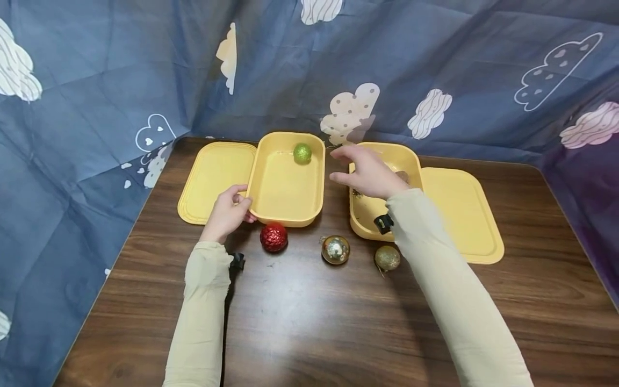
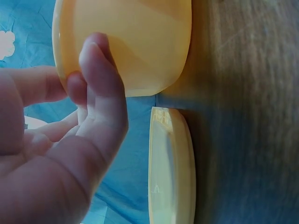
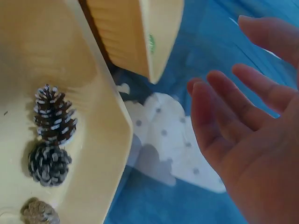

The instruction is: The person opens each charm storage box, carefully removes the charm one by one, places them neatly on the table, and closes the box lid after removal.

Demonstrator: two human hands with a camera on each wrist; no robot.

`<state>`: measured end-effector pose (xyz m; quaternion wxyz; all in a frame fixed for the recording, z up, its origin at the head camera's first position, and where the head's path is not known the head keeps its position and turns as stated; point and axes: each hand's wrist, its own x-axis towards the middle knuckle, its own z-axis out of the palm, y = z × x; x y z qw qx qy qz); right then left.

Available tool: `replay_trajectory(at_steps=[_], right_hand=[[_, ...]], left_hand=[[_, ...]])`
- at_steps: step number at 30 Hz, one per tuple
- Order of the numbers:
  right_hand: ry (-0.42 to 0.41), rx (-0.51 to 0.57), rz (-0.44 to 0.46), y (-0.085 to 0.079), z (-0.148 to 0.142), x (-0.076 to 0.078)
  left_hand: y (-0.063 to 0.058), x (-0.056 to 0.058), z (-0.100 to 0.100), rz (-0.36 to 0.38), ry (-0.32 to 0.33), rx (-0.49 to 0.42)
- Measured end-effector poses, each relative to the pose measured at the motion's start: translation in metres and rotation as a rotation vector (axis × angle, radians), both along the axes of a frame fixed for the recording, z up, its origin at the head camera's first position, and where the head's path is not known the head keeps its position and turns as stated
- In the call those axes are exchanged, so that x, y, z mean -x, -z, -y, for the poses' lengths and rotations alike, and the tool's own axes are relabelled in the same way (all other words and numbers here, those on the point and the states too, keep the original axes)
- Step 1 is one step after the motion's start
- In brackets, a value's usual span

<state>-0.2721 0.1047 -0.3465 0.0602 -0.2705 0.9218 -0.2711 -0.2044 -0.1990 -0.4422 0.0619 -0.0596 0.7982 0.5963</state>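
Note:
My left hand (image 1: 227, 211) pinches the near left rim of a yellow plastic box (image 1: 290, 185); in the left wrist view its thumb and fingers (image 2: 100, 70) close on that wall. A glittery green ball ornament (image 1: 302, 153) lies at the far end inside this box. My right hand (image 1: 368, 173), empty with fingers spread apart, hovers over the left side of a second yellow box (image 1: 369, 234). In that box the right wrist view shows pinecones: a dark white-tipped one (image 3: 54, 115), a rounder one (image 3: 49, 164) and a brown one (image 3: 41, 212).
A red ball ornament (image 1: 273, 237), a shiny gold one (image 1: 336, 250) and a glittery gold one (image 1: 387, 258) sit in front of the boxes. Yellow lids lie flat on the outer sides, left (image 1: 217, 174) and right (image 1: 461, 215). A blue cloud-print cloth (image 1: 280, 70) hangs behind the wooden table (image 1: 300, 322).

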Motion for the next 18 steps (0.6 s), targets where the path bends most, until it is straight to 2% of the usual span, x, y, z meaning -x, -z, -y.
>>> replay_trajectory(at_steps=[4,8,14,18], right_hand=[[-0.065,-0.094,-0.022,0.006,0.022,0.015],[-0.127,-0.153,0.002,0.012,0.042,0.028],[-0.111,-0.19,0.046,0.024,0.06,0.046],[-0.088,-0.235,0.062,0.033,0.067,0.055]], left_hand=[[0.0,-0.001,0.003,-0.001,-0.002,-0.004],[-0.001,-0.001,0.003,-0.004,-0.008,-0.01],[-0.002,0.001,-0.002,-0.029,-0.001,-0.022],[0.001,0.001,-0.002,-0.018,0.003,-0.022]])
